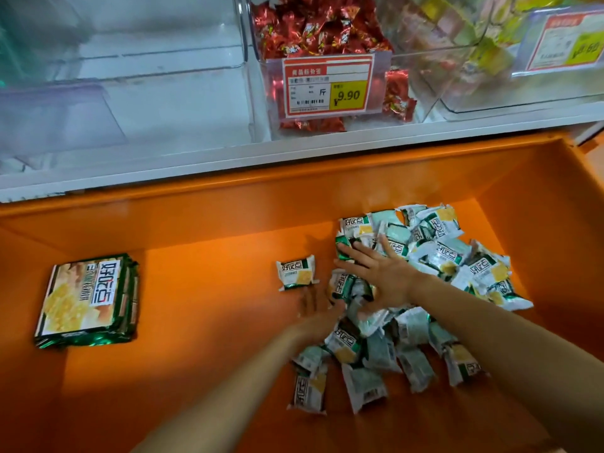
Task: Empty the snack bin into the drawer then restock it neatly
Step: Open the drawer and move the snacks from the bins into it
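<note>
A heap of small green-and-white snack packets (434,256) lies in the right half of the orange drawer (209,223). My right hand (382,273) lies flat on the heap with fingers spread and straight. My left hand (318,308) reaches in from below, fingers out flat at the heap's left edge, partly under my right wrist. One single packet (295,272) lies apart, just left of the heap. The clear snack bin (130,80) on the white shelf above the drawer, at left, holds nothing visible.
A stack of larger flat green packs (86,300) lies at the drawer's left side. A bin of red-wrapped sweets (313,31) with a 9.90 price tag (328,88) stands on the shelf; another bin with yellow-green sweets (483,50) is to its right.
</note>
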A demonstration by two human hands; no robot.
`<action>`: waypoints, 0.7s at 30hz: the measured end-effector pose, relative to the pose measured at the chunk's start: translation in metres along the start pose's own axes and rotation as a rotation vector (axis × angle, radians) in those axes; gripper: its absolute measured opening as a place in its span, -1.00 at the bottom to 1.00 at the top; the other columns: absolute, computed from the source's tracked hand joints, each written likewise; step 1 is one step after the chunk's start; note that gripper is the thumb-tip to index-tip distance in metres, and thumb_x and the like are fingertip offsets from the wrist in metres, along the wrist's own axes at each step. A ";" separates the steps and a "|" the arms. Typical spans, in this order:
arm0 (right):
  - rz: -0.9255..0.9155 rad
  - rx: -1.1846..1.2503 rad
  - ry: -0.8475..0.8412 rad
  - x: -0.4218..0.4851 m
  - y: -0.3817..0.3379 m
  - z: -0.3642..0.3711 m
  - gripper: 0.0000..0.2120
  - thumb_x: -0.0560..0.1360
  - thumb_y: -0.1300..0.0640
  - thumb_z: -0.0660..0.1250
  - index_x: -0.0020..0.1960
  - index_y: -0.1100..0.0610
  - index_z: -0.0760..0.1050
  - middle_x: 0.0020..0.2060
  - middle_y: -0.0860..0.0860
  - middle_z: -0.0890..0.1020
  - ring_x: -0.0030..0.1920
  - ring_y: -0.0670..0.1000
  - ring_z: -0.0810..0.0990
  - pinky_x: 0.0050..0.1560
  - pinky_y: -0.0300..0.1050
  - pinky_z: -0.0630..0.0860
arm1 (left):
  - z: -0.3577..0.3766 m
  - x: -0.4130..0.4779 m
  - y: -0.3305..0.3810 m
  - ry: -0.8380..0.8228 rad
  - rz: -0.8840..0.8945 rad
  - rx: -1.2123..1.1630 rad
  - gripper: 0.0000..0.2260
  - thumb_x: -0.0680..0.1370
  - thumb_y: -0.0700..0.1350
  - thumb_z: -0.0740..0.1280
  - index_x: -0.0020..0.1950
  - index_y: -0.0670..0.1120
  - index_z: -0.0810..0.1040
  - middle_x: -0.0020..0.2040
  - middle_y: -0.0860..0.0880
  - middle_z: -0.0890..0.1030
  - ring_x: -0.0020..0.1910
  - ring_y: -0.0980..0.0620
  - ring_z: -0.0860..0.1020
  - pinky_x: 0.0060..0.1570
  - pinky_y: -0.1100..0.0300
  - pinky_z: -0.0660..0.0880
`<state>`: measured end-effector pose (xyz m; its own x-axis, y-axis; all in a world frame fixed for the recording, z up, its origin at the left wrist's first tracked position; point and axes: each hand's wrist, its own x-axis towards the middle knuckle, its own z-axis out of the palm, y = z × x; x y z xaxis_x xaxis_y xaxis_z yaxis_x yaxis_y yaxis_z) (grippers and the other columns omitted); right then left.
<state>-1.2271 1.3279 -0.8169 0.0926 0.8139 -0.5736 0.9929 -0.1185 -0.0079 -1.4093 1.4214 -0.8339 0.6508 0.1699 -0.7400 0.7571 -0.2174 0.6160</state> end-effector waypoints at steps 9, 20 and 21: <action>0.158 0.141 0.093 -0.016 0.023 -0.009 0.08 0.20 -0.65 -0.07 0.56 -0.12 -0.18 0.56 -0.02 -0.16 0.54 0.12 -0.28 0.41 0.39 -0.34 | -0.052 -0.007 0.008 0.422 0.284 0.251 -0.75 0.64 -0.06 0.14 0.13 -0.10 0.56 0.07 -0.06 0.54 0.00 -0.06 0.54 0.05 0.01 0.49; -0.253 -0.041 0.276 0.070 -0.048 0.010 -0.36 0.49 -0.22 0.27 0.50 -0.04 0.24 0.55 0.06 0.08 0.53 0.09 0.05 0.43 0.28 0.21 | -0.104 -0.021 -0.103 0.102 -0.171 0.752 -0.24 0.57 0.24 0.17 0.53 0.15 -0.31 0.48 -0.06 -0.48 0.48 -0.16 -0.41 0.40 -0.36 -0.15; -0.202 -0.005 0.251 0.065 -0.034 0.013 -0.35 0.53 -0.26 0.19 0.54 -0.06 0.13 0.56 0.03 -0.02 0.55 0.07 -0.06 0.46 0.29 0.12 | -0.104 -0.019 -0.105 0.087 -0.173 0.753 -0.22 0.57 0.23 0.18 0.52 0.14 -0.34 0.47 -0.06 -0.50 0.47 -0.16 -0.43 0.39 -0.38 -0.15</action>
<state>-1.2558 1.3772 -0.8650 -0.0914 0.9355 -0.3412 0.9934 0.0620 -0.0962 -1.4957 1.5409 -0.8562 0.5527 0.3293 -0.7655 0.6264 -0.7701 0.1211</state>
